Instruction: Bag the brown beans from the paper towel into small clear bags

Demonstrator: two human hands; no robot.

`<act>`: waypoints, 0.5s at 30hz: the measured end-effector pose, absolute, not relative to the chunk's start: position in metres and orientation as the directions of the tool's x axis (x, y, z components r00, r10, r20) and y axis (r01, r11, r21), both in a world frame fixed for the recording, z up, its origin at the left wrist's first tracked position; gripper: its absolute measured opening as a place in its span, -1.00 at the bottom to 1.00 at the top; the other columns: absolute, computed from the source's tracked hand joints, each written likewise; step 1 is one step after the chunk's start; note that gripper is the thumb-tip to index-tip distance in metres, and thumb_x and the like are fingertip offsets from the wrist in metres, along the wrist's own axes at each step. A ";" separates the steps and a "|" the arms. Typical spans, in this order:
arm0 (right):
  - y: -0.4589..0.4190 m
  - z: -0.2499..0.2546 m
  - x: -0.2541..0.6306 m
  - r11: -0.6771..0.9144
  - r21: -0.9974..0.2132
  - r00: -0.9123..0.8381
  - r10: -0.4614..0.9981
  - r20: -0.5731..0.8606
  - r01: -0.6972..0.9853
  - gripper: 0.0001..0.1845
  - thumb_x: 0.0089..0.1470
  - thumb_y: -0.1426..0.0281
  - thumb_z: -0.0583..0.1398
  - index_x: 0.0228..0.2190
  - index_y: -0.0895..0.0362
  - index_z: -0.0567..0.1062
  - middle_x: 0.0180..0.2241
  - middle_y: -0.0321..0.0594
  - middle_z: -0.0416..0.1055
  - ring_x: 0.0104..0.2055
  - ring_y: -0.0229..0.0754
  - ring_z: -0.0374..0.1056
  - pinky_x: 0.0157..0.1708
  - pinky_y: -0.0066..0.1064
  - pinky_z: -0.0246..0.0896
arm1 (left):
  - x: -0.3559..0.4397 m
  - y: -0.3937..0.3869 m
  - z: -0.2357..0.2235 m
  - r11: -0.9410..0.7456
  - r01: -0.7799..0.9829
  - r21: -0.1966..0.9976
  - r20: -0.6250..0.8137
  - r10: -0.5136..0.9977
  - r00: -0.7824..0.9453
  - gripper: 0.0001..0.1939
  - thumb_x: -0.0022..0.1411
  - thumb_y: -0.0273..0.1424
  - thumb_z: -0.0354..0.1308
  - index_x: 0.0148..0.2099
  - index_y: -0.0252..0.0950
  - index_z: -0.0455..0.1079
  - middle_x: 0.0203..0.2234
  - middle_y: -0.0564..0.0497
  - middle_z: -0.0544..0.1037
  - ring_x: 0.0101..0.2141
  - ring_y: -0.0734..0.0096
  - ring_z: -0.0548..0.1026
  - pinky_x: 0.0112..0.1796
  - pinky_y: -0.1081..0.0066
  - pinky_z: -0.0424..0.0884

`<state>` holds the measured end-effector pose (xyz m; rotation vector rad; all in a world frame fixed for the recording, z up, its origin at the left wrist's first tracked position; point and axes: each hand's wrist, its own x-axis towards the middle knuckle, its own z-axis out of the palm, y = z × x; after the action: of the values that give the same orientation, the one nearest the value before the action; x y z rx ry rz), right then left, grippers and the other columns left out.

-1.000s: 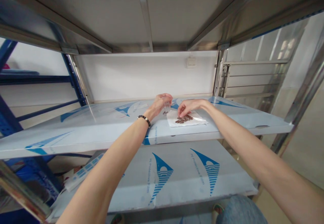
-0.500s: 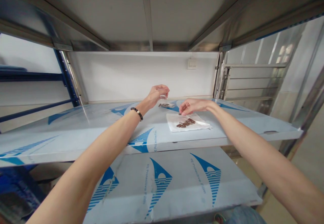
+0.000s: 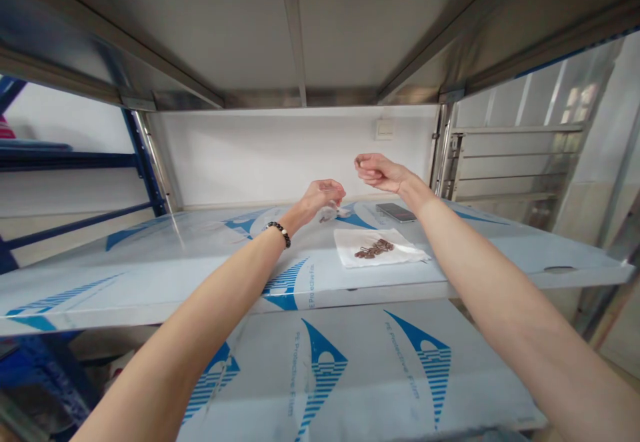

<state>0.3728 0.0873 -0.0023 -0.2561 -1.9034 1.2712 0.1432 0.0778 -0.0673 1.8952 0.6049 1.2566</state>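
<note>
A white paper sheet (image 3: 403, 254) lies on the middle metal shelf (image 3: 150, 262) with a small heap of brown pieces (image 3: 373, 249) on it. My left hand (image 3: 323, 197), with a bead bracelet at the wrist, is closed around a small clear bag (image 3: 331, 213) just above the shelf, left of the paper. My right hand (image 3: 375, 171) is raised above and behind the paper, fingers pinched together on something too small to make out.
A dark flat phone-like object (image 3: 396, 212) lies on the shelf behind the paper. The shelves are covered in blue-printed protective film. Another shelf (image 3: 350, 362) sits below, a metal one overhead, a blue rack (image 3: 60, 159) at left, a wall switch (image 3: 385, 129) behind.
My right hand has risen from the heap on the paper to well above the shelf, fingers pinched. My left hand dropped slightly with the clear bag. The dark flat object is now uncovered.
</note>
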 end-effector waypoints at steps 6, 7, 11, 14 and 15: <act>0.086 -0.018 0.370 0.516 -0.856 -0.598 0.697 0.396 0.033 -0.59 -0.09 0.26 0.54 -0.32 0.16 0.51 -0.63 -0.51 0.13 -0.61 -0.43 -0.12 -0.63 -0.52 -0.29 | 0.142 0.070 -0.069 -0.612 0.035 0.790 0.544 0.725 0.422 -0.77 0.03 -0.37 0.44 -0.28 -0.36 0.52 -0.49 0.00 0.56 -0.49 0.48 0.48 -0.39 0.43 0.38; 0.086 -0.019 0.367 0.533 -0.841 -0.596 0.708 0.380 0.097 -0.61 -0.09 0.28 0.53 -0.33 0.18 0.53 -0.63 -0.48 0.18 -0.61 -0.43 -0.07 -0.63 -0.51 -0.26 | 0.142 0.067 -0.069 -0.623 0.037 0.782 0.548 0.713 0.437 -0.77 0.03 -0.37 0.43 -0.29 -0.36 0.52 -0.49 -0.01 0.56 -0.49 0.49 0.47 -0.38 0.43 0.38; 0.084 -0.019 0.355 0.631 -0.748 -0.589 0.690 0.421 0.204 -0.71 -0.09 0.31 0.49 -0.38 0.20 0.57 -0.62 -0.37 0.30 -0.58 -0.39 0.08 -0.61 -0.50 -0.17 | 0.144 0.060 -0.068 -0.642 0.055 0.764 0.553 0.697 0.458 -0.79 0.04 -0.36 0.42 -0.30 -0.37 0.52 -0.48 -0.01 0.56 -0.49 0.49 0.46 -0.37 0.42 0.40; 0.077 -0.018 0.348 0.671 -0.718 -0.599 0.656 0.459 0.185 -0.72 -0.06 0.31 0.47 -0.36 0.22 0.60 -0.60 -0.34 0.35 -0.57 -0.38 0.11 -0.59 -0.49 -0.14 | 0.144 0.058 -0.067 -0.641 0.084 0.763 0.546 0.708 0.447 -0.78 0.05 -0.34 0.41 -0.30 -0.38 0.53 -0.48 -0.01 0.56 -0.48 0.47 0.47 -0.37 0.41 0.41; 0.075 -0.018 0.346 0.674 -0.715 -0.607 0.652 0.455 0.188 -0.71 -0.06 0.30 0.47 -0.35 0.22 0.61 -0.59 -0.33 0.37 -0.57 -0.38 0.11 -0.59 -0.48 -0.13 | 0.144 0.057 -0.067 -0.648 0.091 0.756 0.554 0.708 0.438 -0.77 0.06 -0.33 0.40 -0.29 -0.38 0.53 -0.48 -0.01 0.55 -0.47 0.47 0.47 -0.36 0.41 0.42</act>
<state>0.3460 0.0748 -0.0182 -0.6435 -2.1548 0.8150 0.1443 0.0572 -0.0668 2.0378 0.6694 1.2124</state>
